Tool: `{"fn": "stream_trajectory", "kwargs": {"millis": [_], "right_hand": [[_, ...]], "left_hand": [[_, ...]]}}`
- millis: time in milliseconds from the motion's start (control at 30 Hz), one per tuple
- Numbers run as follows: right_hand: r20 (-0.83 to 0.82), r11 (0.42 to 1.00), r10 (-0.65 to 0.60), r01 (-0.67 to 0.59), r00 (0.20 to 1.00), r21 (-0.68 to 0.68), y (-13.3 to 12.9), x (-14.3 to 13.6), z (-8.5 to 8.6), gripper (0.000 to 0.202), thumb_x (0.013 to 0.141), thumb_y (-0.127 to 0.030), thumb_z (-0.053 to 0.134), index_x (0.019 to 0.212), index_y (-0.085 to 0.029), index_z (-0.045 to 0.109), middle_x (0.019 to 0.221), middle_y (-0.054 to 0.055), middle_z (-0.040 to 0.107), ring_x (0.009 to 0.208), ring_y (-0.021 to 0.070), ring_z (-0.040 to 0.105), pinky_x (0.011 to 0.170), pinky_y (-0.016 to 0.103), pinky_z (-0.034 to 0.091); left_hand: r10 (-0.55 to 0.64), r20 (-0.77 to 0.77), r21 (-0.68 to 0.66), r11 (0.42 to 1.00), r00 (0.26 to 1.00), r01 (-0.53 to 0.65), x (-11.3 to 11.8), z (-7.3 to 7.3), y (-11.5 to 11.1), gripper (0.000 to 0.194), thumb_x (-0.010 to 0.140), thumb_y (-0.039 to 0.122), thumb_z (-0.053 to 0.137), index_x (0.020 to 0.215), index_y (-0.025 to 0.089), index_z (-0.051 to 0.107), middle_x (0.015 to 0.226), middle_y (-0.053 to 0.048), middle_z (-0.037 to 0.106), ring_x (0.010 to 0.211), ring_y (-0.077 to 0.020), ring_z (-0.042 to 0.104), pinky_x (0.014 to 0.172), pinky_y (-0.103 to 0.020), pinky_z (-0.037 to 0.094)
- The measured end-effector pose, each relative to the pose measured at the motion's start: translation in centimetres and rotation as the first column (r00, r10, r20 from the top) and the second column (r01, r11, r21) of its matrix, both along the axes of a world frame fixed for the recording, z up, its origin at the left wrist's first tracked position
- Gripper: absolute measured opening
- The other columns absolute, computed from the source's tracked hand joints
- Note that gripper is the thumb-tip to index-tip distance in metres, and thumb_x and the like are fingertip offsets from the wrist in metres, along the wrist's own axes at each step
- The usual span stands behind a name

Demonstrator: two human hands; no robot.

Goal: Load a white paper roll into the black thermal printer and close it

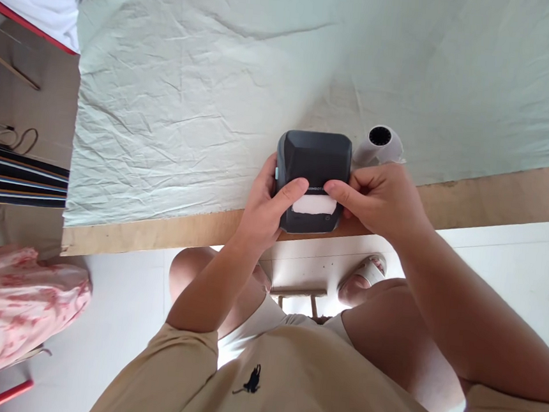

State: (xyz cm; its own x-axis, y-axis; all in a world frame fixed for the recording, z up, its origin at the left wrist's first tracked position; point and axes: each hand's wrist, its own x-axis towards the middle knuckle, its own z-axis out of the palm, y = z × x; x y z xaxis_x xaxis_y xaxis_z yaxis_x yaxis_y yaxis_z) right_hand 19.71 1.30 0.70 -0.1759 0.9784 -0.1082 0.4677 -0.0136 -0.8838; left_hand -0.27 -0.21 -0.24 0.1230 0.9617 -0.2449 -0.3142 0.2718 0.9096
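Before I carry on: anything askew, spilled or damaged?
The pale cloth is creased and stops short of the wooden table's near edge, looking untidy. No spill or damage shows around the black device.

"What's on the pale cloth [192, 96]?"
"A white device [395, 148] with a round black end, close to the near edge."
"And past the left edge?"
"Pink floral fabric [15, 318], black striped material [12, 176]."
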Motion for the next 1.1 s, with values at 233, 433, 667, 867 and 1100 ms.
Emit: {"fn": "stream_trajectory", "kwargs": {"millis": [233, 433, 667, 867, 1100], "right_hand": [[-0.044, 0.998, 0.048, -0.046, 0.998, 0.043, 0.1, 0.4, -0.3, 0.062, 0.101, -0.052, 0.075, 0.057, -0.024, 0.041, 0.053, -0.003, 0.045, 0.05, 0.0104, 0.039, 0.048, 0.031, 0.025], [-0.174, 0.987, 0.026, 0.002, 0.984, 0.159, -0.1, 0.5, -1.0, 0.066, 0.089, -0.063, 0.086, 0.075, -0.028, 0.033, 0.06, -0.006, 0.047, 0.055, 0.0112, 0.041, 0.05, 0.03, 0.032], [-0.074, 0.944, 0.018, 0.007, 0.997, 0.329, -0.6, 0.9, -0.6, 0.056, 0.085, -0.054, 0.093, 0.085, -0.029, 0.043, 0.057, -0.012, 0.051, 0.048, 0.0098, 0.045, 0.049, 0.029, 0.039], [-0.235, 0.722, -0.268, 0.356, 0.934, 0.593, -1.6, -0.9, 1.8, 0.037, 0.105, -0.05, 0.077, 0.086, -0.028, 0.053, 0.082, -0.001, 0.065, 0.071, 0.0198, 0.078, 0.052, 0.033, 0.052], [0.381, 0.807, -0.145, -0.114, 0.913, 0.58, 0.0, 0.0, 1.5, 0.006, 0.096, -0.028, 0.075, 0.101, -0.029, 0.079, 0.08, 0.0, 0.077, 0.065, 0.0205, 0.066, 0.062, 0.038, 0.05]], "left_hand": [[0.04, 0.151, -0.005, 0.999, 0.988, -0.04, 0.5, -0.4, 0.3, 0.038, 0.104, 0.062, 0.075, 0.119, 0.028, 0.078, 0.138, -0.003, 0.085, 0.154, -0.0308, 0.07, 0.118, -0.04, 0.067], [0.182, 0.18, -0.157, 0.975, 0.967, -0.154, 0.8, -0.9, 0.7, 0.035, 0.111, 0.054, 0.066, 0.1, 0.023, 0.077, 0.126, -0.004, 0.088, 0.154, -0.0317, 0.071, 0.123, -0.044, 0.067], [0.168, 0.171, -0.139, 0.98, 0.971, -0.145, 0.7, -1.0, 0.9, 0.034, 0.112, 0.047, 0.065, 0.09, 0.022, 0.074, 0.112, -0.002, 0.088, 0.147, -0.0326, 0.076, 0.117, -0.046, 0.071], [0.043, 0.203, -0.105, 0.994, 0.978, -0.022, 0.8, -0.8, 0.8, 0.051, 0.109, 0.069, 0.061, 0.095, 0.023, 0.078, 0.101, -0.006, 0.084, 0.145, -0.0391, 0.076, 0.107, -0.05, 0.073], [-0.067, 0.122, 0.011, 0.998, 0.99, 0.066, 0.2, -0.1, -0.3, 0.04, 0.1, 0.064, 0.081, 0.113, 0.026, 0.077, 0.095, -0.004, 0.076, 0.092, -0.0267, 0.081, 0.083, -0.042, 0.064]]}}
